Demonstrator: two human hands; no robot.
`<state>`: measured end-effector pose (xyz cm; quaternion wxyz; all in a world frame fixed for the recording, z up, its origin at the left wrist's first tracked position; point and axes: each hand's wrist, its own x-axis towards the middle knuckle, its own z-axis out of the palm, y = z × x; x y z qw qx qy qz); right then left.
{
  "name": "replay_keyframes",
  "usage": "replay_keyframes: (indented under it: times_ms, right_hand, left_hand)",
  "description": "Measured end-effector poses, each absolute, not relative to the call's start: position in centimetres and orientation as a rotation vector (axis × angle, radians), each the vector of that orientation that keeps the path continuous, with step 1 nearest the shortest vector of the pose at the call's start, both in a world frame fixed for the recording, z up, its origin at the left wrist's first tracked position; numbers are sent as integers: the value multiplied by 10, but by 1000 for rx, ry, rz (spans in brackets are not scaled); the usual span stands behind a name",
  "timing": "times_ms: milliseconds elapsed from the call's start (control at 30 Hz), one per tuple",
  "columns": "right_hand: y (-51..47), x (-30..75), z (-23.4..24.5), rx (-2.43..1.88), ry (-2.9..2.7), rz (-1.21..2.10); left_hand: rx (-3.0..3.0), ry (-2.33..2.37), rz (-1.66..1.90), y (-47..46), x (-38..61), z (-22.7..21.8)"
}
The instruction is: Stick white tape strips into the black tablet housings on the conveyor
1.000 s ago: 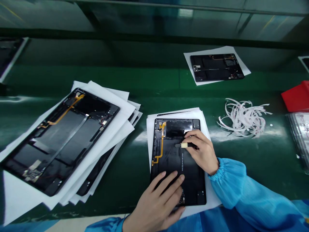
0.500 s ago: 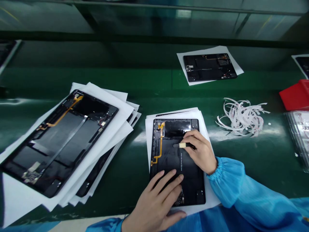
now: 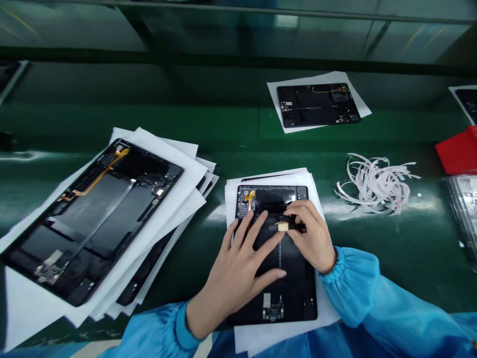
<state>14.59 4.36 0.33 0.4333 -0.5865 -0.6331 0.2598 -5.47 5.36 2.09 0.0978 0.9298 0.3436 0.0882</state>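
An opened tablet back housing (image 3: 294, 278) lies on white paper in front of me, black inside, with an orange flex cable along its left side. My left hand (image 3: 242, 263) rests over it, fingers spread, the index fingertip close to a small cream-coloured block (image 3: 283, 226). In a pinch, my right hand (image 3: 311, 233) holds what look like black tweezers (image 3: 296, 226), over the upper middle of the housing. The cream block sits at the end of them, with a dark rounded tip to its left. Whether the tweezers grip the block or it is fixed to them, I cannot tell.
On the left stands a stack of similar housings (image 3: 100, 219) with white sheets between them. Another housing (image 3: 316, 105) lies on paper at the back. A heap of white strips (image 3: 376, 184), a red bin (image 3: 456, 151) and clear plastic trays (image 3: 462, 209) are on the right.
My left hand has moved up the housing, uncovering the small board at its lower end and covering part of the orange cable. My right hand stays nearly in place with the tweezers.
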Motion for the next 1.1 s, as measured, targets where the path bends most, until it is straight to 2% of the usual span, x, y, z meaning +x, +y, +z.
replay_keyframes:
  times_ms: [267,367,433,600,900,1100]
  right_hand:
    - [38,158,23,-1481,-1338,650]
    - [15,159,37,-1484,-1718,665]
    - [-2,154,40,-1445,-2048,543]
    - [-21,141,35,-1463,-2431,215]
    - [-11,187,15,-1802,-1942,269]
    - [-13,184,6,-1771,-1839,370]
  left_hand:
    - [2540,1062,407,81,-45,19]
    - [2295,1319,586,77,-62,20]
    - [2175,1502,630,66,-79,18]
    - [2114,1674,448,24,-111,7]
    - [1865,1647,484,2,-83,17]
    - [1628,1464,665,4,-69,46]
